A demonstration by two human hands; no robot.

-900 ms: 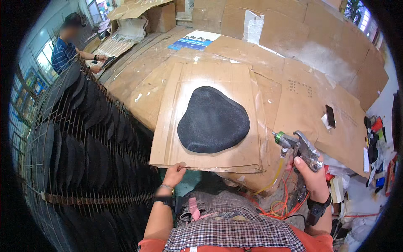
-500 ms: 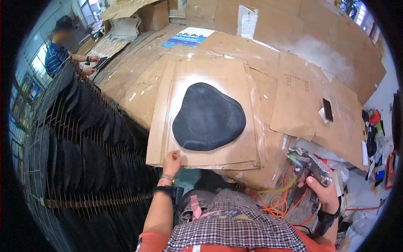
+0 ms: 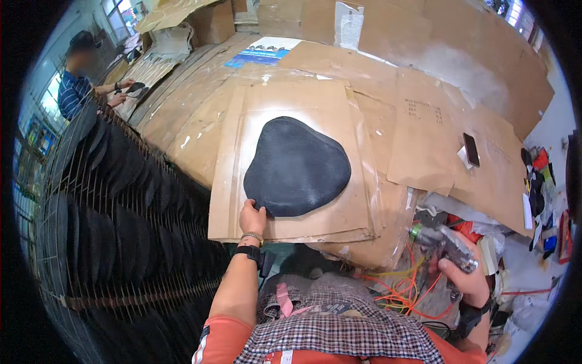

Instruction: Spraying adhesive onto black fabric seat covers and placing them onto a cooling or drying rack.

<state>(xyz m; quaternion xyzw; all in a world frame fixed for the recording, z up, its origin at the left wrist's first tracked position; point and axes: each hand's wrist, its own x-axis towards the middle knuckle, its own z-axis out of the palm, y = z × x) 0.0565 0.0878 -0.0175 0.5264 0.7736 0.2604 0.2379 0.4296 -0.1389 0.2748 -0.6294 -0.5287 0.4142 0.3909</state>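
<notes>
Set at the middle of the frame, flat on a square of brown cardboard [image 3: 315, 230] atop the cardboard-covered table [image 3: 197, 115]: a black pad [image 3: 297, 167], rounded and three-cornered. Touching its lower-left edge with the left grip [image 3: 253, 219], fingers bent, thumb close to the rim; cannot tell pinching from mere resting (fingertips partly lost against the black). Wrapped around a metal spray gun [image 3: 451, 246] with the right grip [image 3: 465, 273], at lower right, greenish nozzle end turned leftward, body smeared by blur, trigger too unclear to make out. Printed in blue and white, with a row of small dark pictures: a sheet [image 3: 257, 59] left of top centre, wording too small to read. Marked with short lines of dark characters, too faint for sure reading: a large cardboard sheet [image 3: 424, 158] at right. Near these, a dark phone [image 3: 471, 150] over a white scrap [image 3: 464, 158]. Filling much of the left side: a wire rack [image 3: 139, 297] crowded with black pieces [image 3: 133, 230], lower rows sunk in shadow. Partly hidden behind it at upper left: a co-worker [image 3: 73, 97] in a striped blue shirt, handling a small dark piece [image 3: 136, 88]. Tangled at lower right: orange hoses [image 3: 412, 297], ends hard to trace. Cut off by the bottom edge: a checked apron [image 3: 339, 343].
</notes>
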